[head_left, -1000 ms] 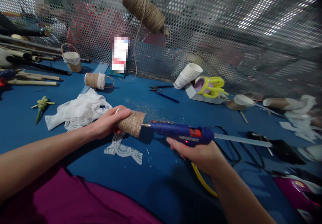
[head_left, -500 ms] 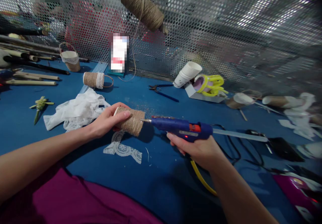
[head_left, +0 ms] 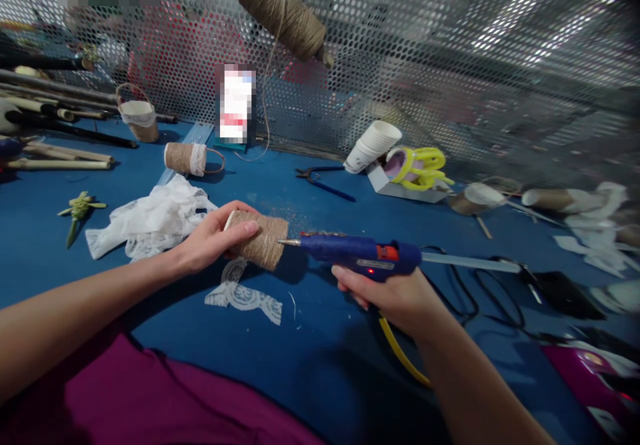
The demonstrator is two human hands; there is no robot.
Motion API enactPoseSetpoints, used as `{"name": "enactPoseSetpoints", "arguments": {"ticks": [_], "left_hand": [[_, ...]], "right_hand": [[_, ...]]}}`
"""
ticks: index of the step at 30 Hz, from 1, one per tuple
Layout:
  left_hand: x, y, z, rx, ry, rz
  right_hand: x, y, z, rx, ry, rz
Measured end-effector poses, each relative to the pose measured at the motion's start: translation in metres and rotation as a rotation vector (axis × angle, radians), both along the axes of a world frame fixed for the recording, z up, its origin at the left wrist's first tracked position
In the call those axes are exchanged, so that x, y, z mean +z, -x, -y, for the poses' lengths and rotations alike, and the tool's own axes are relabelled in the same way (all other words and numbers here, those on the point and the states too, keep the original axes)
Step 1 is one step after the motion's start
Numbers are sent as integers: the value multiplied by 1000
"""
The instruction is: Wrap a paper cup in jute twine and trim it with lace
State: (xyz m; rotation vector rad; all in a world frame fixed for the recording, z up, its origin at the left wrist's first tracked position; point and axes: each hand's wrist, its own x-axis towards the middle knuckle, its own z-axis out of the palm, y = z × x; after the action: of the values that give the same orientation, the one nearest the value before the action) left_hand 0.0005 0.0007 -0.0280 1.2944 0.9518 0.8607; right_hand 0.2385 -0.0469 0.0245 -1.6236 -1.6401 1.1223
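Note:
My left hand [head_left: 220, 231] is closed around a paper cup wrapped in brown twine [head_left: 265, 238], tilted on its side above the table. In my right hand [head_left: 385, 291] is a blue hot glue gun [head_left: 360, 251] with a small red light lit. Its metal nozzle points left, at the twine-wrapped cup's right end. A clear glue stick [head_left: 470, 262] juts from the gun's back. Below the cup lies a cut strip of white lace [head_left: 245, 298]. A heap of white lace [head_left: 155, 218] rests left of my left hand.
Pliers [head_left: 325, 185], stacked paper cups [head_left: 374, 146] and yellow-handled scissors [head_left: 420, 168] lie at the back. Small twine baskets [head_left: 180, 158] stand or lie at left and right. A twine spool [head_left: 283, 11] hangs on the perforated metal screen. A black cord [head_left: 460, 291] runs behind the gun.
The glue gun's nozzle has shifted very slightly left along the cup's edge. The glue stick's end shows a little nearer the gun. Both hands keep their grip.

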Motion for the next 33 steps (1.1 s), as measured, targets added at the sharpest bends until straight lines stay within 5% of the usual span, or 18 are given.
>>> {"name": "enactPoseSetpoints", "arguments": {"ticks": [33], "left_hand": [[5, 1, 4, 0, -195, 6]], "right_hand": [[-6, -14, -7, 47, -15, -4]]}}
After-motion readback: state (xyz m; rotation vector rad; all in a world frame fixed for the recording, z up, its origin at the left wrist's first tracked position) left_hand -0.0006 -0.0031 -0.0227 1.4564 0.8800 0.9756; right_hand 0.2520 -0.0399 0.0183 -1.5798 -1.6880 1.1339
